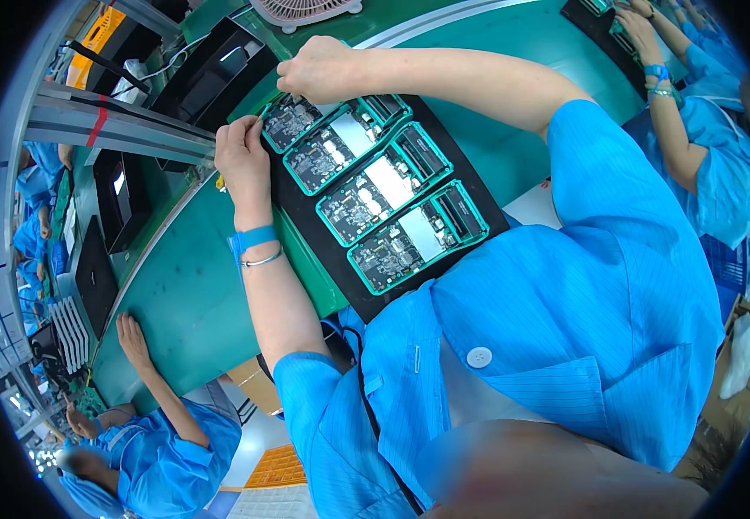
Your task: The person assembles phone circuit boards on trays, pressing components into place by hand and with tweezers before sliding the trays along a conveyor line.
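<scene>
As the left hand (242, 160) and right hand (317, 71) curl by the far board (289, 124), any pinch hidden, touch only its edges.

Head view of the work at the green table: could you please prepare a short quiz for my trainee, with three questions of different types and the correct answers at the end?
1. Multiple choice: on what do the open green-framed devices lie?
A) an orange crate
B) a black base
C) a white cloth

2. True or false: the blue wristband is on the arm of the left hand.

3. Short answer: which of the wearer's hands is nearer to the pale pink slatted object at the top edge?

Key: 1. B. 2. True. 3. The right hand.
</scene>
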Motion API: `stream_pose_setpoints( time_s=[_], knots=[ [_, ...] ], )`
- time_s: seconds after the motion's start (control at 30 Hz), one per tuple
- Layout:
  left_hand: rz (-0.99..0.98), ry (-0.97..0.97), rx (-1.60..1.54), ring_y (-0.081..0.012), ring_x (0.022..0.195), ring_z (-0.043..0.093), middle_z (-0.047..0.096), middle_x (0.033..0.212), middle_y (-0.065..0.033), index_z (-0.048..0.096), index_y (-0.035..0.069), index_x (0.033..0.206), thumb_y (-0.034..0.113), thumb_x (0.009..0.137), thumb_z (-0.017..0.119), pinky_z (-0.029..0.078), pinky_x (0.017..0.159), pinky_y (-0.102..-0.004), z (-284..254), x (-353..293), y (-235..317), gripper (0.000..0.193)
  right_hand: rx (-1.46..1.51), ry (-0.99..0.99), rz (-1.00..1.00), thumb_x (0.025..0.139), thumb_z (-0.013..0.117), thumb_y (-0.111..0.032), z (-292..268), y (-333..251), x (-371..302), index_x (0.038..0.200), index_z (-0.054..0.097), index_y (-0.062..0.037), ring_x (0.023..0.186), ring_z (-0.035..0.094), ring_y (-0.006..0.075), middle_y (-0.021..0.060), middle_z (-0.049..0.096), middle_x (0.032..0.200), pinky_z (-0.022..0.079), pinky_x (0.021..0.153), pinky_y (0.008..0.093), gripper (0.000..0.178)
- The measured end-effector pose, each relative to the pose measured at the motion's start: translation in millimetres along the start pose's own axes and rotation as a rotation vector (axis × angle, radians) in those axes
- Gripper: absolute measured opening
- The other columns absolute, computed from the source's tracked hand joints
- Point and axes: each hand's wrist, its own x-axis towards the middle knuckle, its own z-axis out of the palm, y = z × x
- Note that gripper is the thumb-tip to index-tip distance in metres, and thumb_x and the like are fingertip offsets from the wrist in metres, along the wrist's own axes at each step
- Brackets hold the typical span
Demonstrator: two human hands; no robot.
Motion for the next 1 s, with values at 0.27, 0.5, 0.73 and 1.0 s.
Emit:
stream_pose_setpoints(
  time_s=[0.27, 0.5, 0.73, 1.0],
  knots=[
    [0.012, 0.005, -0.045, -0.0307, 0.077, 0.063, 0.062, 0.088, -0.0134, 0.071, 0.004, 0.095, 0.006, 0.091, 0.071, 0.051, 0.068, -0.0400, 0.7, -1.1, 5.0, 0.005, -0.066, -0.006, -0.061, 0.075, 0.073, -0.015, -5.8, -8.5, 0.5, 0.091, 0.070, -0.0059, 0.081, 0.072, 0.0299, 0.0094, 0.066, 0.095, 0.057, 0.065, 0.0426, 0.018],
    [0.023, 0.006, -0.045, -0.0312, 0.076, 0.063, 0.061, 0.087, -0.0134, 0.071, 0.004, 0.095, 0.006, 0.091, 0.071, 0.051, 0.068, -0.0406, 1.0, -1.3, 3.9, 0.005, -0.088, -0.054, -0.027, 0.073, 0.075, -0.016, -8.7, -10.3, -0.2, 0.093, 0.072, -0.0063, 0.083, 0.073, 0.0287, 0.0088, 0.068, 0.097, 0.058, 0.066, 0.0415, 0.023],
    [0.012, -0.006, -0.042, -0.0316, 0.078, 0.063, 0.061, 0.087, -0.0136, 0.071, 0.004, 0.095, 0.006, 0.091, 0.070, 0.052, 0.069, -0.0410, 2.5, -1.6, 1.7, 0.005, -0.096, -0.037, -0.009, 0.074, 0.075, -0.014, -6.8, -11.6, 0.4, 0.093, 0.072, -0.0063, 0.083, 0.074, 0.0286, 0.0087, 0.069, 0.096, 0.059, 0.067, 0.0407, 0.021],
    [0.039, -0.031, 0.002, -0.0319, 0.080, 0.064, 0.061, 0.089, -0.0124, 0.071, 0.005, 0.095, 0.005, 0.091, 0.069, 0.052, 0.070, -0.0412, 2.8, -2.9, 4.7, 0.005, -0.042, 0.018, 0.022, 0.077, 0.074, -0.021, 3.7, -4.9, 2.2, 0.089, 0.074, -0.0077, 0.082, 0.074, 0.0285, 0.0092, 0.071, 0.091, 0.058, 0.066, 0.0415, 0.017]
  ],
)
